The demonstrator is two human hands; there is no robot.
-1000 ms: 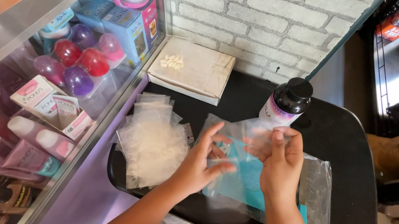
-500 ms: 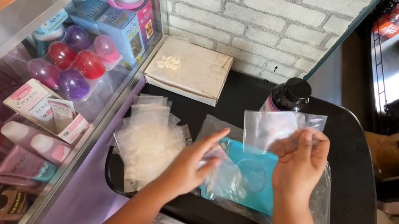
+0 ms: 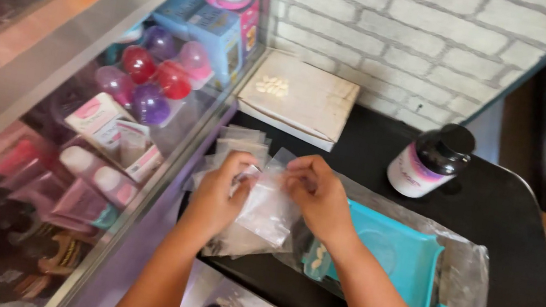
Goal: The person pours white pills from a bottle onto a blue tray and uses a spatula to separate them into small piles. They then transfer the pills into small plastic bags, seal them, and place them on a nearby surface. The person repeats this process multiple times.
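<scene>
Both hands pinch one small clear bag [image 3: 269, 208] over the left edge of the black counter [image 3: 497, 211]: the left hand [image 3: 219, 192] and the right hand [image 3: 316, 195] each have fingers closed on its top. It seems to hang above a pile of similar bags [image 3: 237, 151], beside a teal tray [image 3: 395, 257].

The small bag [image 3: 269, 208] is clear. The tray [image 3: 397, 257] is teal, the bench [image 3: 497, 211] black, the bottle [image 3: 429, 160] dark with a white-and-purple label.

Head-worn view, steeply down, close
</scene>
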